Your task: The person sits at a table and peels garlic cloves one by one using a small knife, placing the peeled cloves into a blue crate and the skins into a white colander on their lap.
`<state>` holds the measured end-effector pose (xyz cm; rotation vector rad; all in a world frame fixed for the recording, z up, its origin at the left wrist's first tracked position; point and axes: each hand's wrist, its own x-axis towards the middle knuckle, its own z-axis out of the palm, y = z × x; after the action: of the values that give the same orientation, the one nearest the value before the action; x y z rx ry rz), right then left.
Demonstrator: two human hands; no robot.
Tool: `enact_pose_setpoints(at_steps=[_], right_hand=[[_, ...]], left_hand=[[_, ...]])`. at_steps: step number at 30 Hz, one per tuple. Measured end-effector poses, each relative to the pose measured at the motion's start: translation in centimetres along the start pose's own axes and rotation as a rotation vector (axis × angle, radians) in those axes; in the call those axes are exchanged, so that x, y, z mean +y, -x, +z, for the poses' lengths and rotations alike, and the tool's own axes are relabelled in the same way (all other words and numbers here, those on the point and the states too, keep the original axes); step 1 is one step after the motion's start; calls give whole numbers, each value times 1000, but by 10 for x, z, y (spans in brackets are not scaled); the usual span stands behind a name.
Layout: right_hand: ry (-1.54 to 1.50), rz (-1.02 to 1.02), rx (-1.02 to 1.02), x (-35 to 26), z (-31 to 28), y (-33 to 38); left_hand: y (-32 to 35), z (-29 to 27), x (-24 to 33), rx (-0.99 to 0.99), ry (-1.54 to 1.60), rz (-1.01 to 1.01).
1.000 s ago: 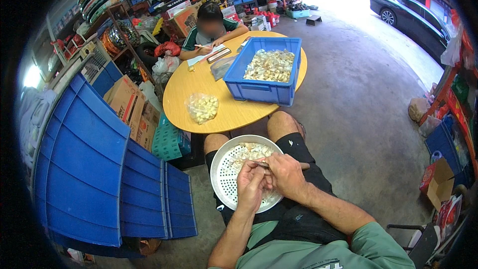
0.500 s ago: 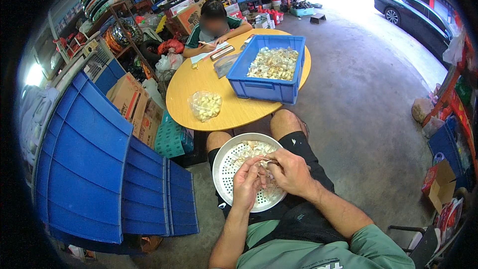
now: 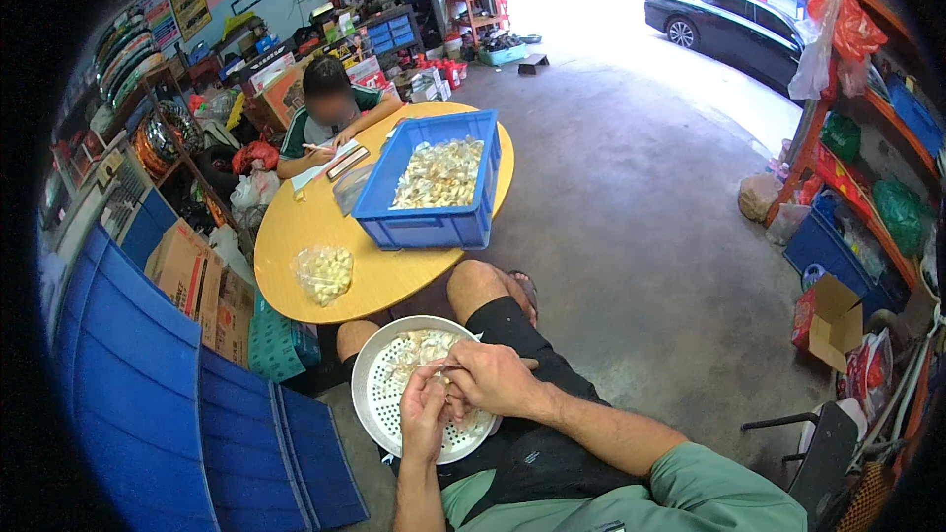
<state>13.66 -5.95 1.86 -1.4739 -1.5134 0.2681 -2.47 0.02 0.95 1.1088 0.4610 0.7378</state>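
A round white metal pan with holes [image 3: 371, 404] rests on my lap, with garlic cloves and loose papery skins [image 3: 419, 347] in it. Over the pan, my left hand [image 3: 426, 409] is closed in a pinch; what its fingertips hold is too small to make out. My right hand [image 3: 498, 379] meets it there, closed round what looks like a small knife [image 3: 448, 366]. The thin blade shows between the hands, and a handle end pokes out past the right fist.
On the round wooden table [image 3: 286, 236] ahead stand a blue crate [image 3: 424, 232] of unpeeled garlic cloves and a clear bag of peeled cloves [image 3: 325, 274]. A person [image 3: 330, 118] writes at its far side. Blue panels [image 3: 138, 384] rise at left; an open carton [image 3: 828, 320] lies at right.
My view has swung to the right, so table, pan and hands sit further left and lower. Both hands stay together over the pan with their fingers closed.
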Motion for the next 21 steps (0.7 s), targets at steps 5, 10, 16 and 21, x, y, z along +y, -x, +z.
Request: enact_pose_setpoints(at_steps=[5, 10, 16, 21], right_hand=[[0, 4, 35, -1, 1, -1], [-4, 28, 43, -4, 1, -2], [9, -30, 115, -4, 3, -1], [5, -56, 157, -7, -2, -5]], left_hand=[[0, 4, -6, 111, -316, 102], [-2, 4, -11, 156, -296, 145], [-8, -1, -9, 358, -97, 201], [-7, -13, -8, 358, -141, 172]])
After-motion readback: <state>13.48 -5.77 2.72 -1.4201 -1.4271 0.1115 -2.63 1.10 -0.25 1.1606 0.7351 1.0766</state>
